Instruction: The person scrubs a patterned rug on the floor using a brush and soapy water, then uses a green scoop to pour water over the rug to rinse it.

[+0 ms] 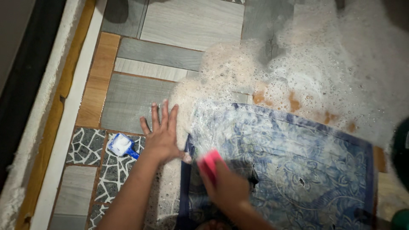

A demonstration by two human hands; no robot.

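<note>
A blue patterned cloth (298, 166) lies flat on the wet tiled floor (128, 98), soapy at its upper left corner. My right hand (226, 183) grips a pink scrub brush (210, 164) pressed onto the cloth's left part; the hand is motion-blurred. My left hand (162, 134) lies flat on the floor with fingers spread, right beside the cloth's left edge and next to the foam.
Thick white foam (306, 64) covers the floor above and to the right of the cloth. A small blue and white scoop (122, 145) lies on the mosaic tiles left of my left hand. A raised white and wooden ledge (64, 115) runs along the left.
</note>
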